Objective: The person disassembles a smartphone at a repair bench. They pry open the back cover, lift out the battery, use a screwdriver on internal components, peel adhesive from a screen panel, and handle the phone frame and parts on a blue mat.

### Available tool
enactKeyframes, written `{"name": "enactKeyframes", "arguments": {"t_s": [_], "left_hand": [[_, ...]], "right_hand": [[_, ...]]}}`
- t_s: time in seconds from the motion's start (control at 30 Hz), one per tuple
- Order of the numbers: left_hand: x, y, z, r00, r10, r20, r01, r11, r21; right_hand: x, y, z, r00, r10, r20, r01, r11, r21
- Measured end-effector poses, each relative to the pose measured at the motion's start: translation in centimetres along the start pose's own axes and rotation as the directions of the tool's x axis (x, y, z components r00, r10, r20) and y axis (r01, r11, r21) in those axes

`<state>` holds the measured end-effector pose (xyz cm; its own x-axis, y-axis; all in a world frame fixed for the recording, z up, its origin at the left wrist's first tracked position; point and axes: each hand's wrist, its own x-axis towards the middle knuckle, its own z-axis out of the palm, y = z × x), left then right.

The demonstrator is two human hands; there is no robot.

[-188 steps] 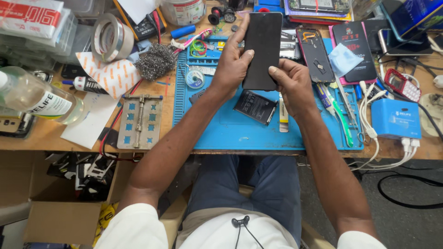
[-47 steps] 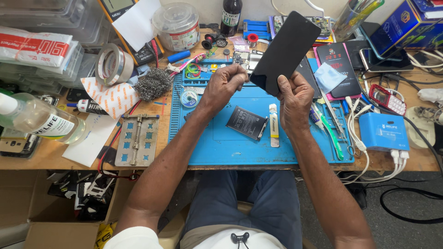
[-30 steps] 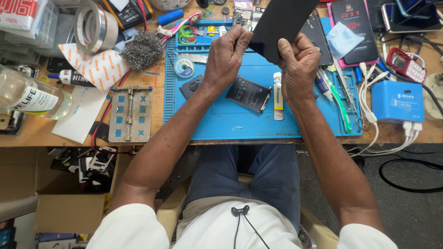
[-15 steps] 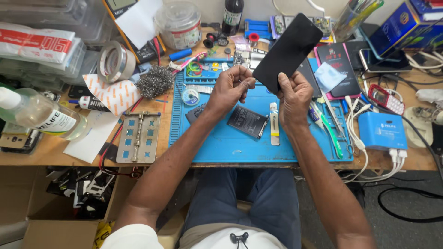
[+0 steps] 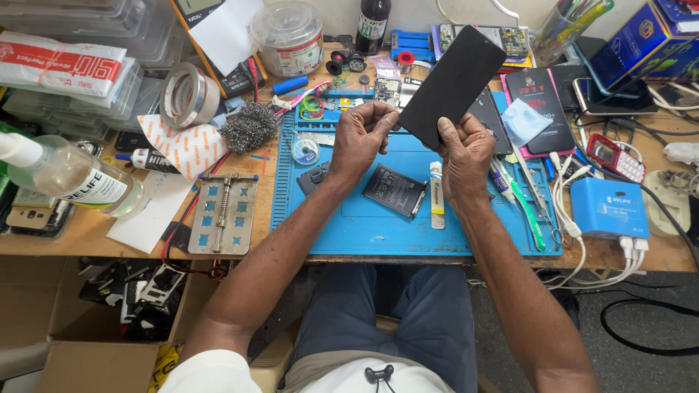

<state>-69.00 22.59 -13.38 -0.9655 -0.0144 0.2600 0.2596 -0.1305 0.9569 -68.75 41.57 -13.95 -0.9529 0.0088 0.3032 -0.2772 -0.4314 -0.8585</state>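
A: Both hands are up over the blue mat [image 5: 349,222], and between them is the black phone panel [image 5: 453,84], lifted clear of the bench [image 5: 87,236].

B: Who has it?

A: The right hand [image 5: 466,156] has the firm hold: thumb laid on the dark face near the lower end, fingers wrapped behind. The left hand [image 5: 362,135] is curled in a narrow pinch right at the panel's lower-left corner. Whether those fingertips clamp the edge or only touch it, I cannot tell.

B: And how does the panel lie?

A: Tilted. Its long axis runs from that lower corner by the hands up and away to the right, so the far end hangs over the back of the mat. Nearly the whole length sits beyond the grip, not in it.

B: So the held end is the near one.

A: Yes, and both hands crowd that same end, the left at the corner, the right just beside it along the lower edge. The free end points at the bottle [image 5: 373,22] and clutter at the back.

B: What's under them?

A: A flat black battery [image 5: 393,191] and a small white tube [image 5: 435,205] on the mat, just beneath the wrists, untouched. A green-handled tool [image 5: 526,215] lies off to the right, nearer the right hand.
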Motion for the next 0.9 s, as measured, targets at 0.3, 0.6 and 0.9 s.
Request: {"name": "enactKeyframes", "arguments": {"t_s": [0.3, 0.6, 0.9], "left_hand": [[-0.4, 0.6, 0.3, 0.999, 0.035, 0.017, -0.036, 0.998, 0.045], [-0.1, -0.7, 0.5, 0.992, 0.073, -0.100, -0.067, 0.996, 0.060], [0.3, -2.2, 1.2, 0.995, -0.090, -0.031, 0.070, 0.916, -0.396]], "right_hand": [[0.1, 0.3, -0.5, 1.000, -0.028, -0.008, 0.028, 0.999, -0.026], [-0.1, 0.2, 0.7, 1.000, 0.023, -0.003, -0.023, 1.000, 0.006], [-0.1, 1.0, 0.3, 0.998, -0.050, -0.027, 0.051, 0.998, 0.031]]}}
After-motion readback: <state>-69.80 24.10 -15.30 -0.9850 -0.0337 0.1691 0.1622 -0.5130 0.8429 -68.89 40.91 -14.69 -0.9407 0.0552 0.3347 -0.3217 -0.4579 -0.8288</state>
